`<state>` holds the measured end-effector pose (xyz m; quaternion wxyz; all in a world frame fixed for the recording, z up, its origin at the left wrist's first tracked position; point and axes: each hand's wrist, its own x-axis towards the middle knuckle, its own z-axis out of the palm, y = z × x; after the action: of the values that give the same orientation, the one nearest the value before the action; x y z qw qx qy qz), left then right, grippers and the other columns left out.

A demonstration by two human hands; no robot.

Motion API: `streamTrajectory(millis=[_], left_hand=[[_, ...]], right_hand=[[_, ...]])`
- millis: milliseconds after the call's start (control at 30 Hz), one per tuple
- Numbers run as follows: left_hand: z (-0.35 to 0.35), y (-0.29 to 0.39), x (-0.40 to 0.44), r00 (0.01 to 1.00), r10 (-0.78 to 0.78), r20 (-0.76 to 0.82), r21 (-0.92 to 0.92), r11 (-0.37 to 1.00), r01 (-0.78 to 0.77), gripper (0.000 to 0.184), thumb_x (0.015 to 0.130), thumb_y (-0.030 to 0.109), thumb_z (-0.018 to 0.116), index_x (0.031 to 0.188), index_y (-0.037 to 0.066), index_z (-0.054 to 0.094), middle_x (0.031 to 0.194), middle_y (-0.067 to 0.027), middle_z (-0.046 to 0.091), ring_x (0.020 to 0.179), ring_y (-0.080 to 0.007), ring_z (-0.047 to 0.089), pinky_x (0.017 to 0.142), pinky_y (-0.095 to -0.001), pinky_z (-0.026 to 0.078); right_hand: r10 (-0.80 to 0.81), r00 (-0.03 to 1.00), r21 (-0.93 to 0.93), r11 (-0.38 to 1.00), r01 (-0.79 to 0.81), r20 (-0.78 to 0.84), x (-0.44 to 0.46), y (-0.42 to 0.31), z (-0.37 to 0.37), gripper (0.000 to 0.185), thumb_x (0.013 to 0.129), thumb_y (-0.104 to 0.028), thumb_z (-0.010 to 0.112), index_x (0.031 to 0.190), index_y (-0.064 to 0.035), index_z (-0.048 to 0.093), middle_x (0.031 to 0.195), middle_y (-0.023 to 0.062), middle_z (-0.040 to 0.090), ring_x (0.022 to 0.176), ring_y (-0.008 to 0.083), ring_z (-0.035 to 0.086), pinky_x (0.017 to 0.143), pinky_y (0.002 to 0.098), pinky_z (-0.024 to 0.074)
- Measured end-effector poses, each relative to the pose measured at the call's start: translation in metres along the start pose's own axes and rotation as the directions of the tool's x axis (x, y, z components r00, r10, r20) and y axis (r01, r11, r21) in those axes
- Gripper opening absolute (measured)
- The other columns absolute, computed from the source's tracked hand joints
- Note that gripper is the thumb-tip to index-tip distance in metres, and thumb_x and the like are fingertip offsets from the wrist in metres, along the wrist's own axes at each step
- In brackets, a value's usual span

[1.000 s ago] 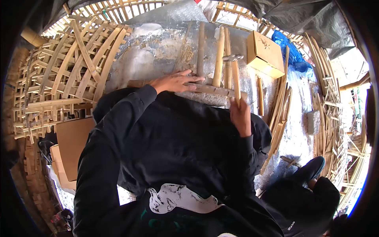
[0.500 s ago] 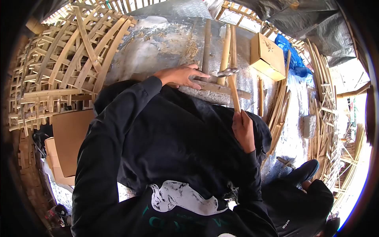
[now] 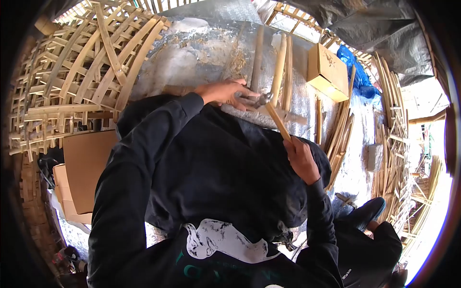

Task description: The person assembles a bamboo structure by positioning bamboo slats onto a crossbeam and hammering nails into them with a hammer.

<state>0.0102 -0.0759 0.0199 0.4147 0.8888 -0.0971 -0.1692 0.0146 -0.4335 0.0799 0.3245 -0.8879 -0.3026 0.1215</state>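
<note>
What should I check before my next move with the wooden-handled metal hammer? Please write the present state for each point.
1. Right hand grips the wooden-handled metal hammer: ok.
2. Left hand has its fingers well away from the hammer head: not ok, they look very close.
3. Nail visible under the head: cannot tell, the area is covered and blurred.
4. Long brown wooden strip sits firmly on the rough grey block: cannot tell.
5. Other person's dark shoe is away from the hammer: ok.
</note>
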Motion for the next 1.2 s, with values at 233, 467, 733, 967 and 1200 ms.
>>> streamTrajectory(millis=[233, 467, 733, 967, 1200], left_hand=[[-0.002, 0.002, 0.003, 0.999, 0.022, 0.036, -0.02, 1.0, -0.021, 0.072, 0.084, 0.045, 0.085, 0.15, 0.036, 0.057, 0.144, -0.0116, 0.046, 0.115, -0.0342, 0.063, 0.061, -0.0371, 0.064], [0.006, 0.002, -0.003, 0.999, 0.007, -0.05, -0.163, 0.987, -0.015, 0.071, 0.084, 0.034, 0.087, 0.149, 0.032, 0.059, 0.157, -0.0165, 0.041, 0.132, -0.0364, 0.055, 0.072, -0.0431, 0.063], [-0.001, 0.004, 0.002, 1.0, -0.028, -0.003, 0.045, 0.999, 0.028, 0.078, 0.081, 0.04, 0.089, 0.151, 0.025, 0.057, 0.165, -0.0196, 0.034, 0.132, -0.0368, 0.056, 0.061, -0.036, 0.063], [-0.002, 0.01, 0.0, 1.0, 0.019, -0.007, 0.007, 1.0, -0.019, 0.076, 0.081, 0.043, 0.088, 0.15, 0.03, 0.058, 0.155, -0.0169, 0.042, 0.122, -0.0349, 0.063, 0.058, -0.0373, 0.063], [-0.001, 0.003, 0.004, 0.999, -0.044, 0.001, 0.051, 0.998, 0.044, 0.076, 0.083, 0.049, 0.086, 0.15, 0.03, 0.058, 0.158, -0.0165, 0.041, 0.124, -0.034, 0.062, 0.059, -0.0361, 0.062]], right_hand=[[0.071, 0.995, -0.033, 0.997, -0.074, -0.066, 0.005, -0.025, -0.013, 0.025, 0.106, -0.019, 0.062, 0.095, 0.0042, 0.059, 0.071, 0.0252, 0.056, 0.059, 0.042, 0.05, 0.055, 0.0464, 0.0384], [-0.206, 0.978, -0.243, 0.951, 0.19, -0.04, 0.001, -0.014, -0.02, 0.026, 0.104, -0.021, 0.064, 0.095, 0.0023, 0.06, 0.077, 0.0279, 0.061, 0.073, 0.0503, 0.059, 0.064, 0.0549, 0.0427], [-0.054, 0.999, -0.207, 0.977, 0.051, -0.01, -0.002, -0.03, -0.008, 0.03, 0.105, -0.026, 0.062, 0.092, 0.0002, 0.06, 0.074, 0.0276, 0.063, 0.075, 0.0514, 0.061, 0.067, 0.0595, 0.046], [-0.097, 0.982, -0.201, 0.977, 0.063, -0.163, 0.004, -0.034, -0.003, 0.031, 0.105, -0.031, 0.061, 0.099, -0.0005, 0.059, 0.075, 0.0272, 0.063, 0.073, 0.0498, 0.063, 0.067, 0.0585, 0.049], [-0.054, 0.997, -0.336, 0.939, 0.072, 0.062, 0.002, -0.038, -0.021, 0.032, 0.105, -0.032, 0.061, 0.103, -0.0004, 0.057, 0.073, 0.0246, 0.064, 0.067, 0.0483, 0.063, 0.063, 0.0579, 0.0496]])
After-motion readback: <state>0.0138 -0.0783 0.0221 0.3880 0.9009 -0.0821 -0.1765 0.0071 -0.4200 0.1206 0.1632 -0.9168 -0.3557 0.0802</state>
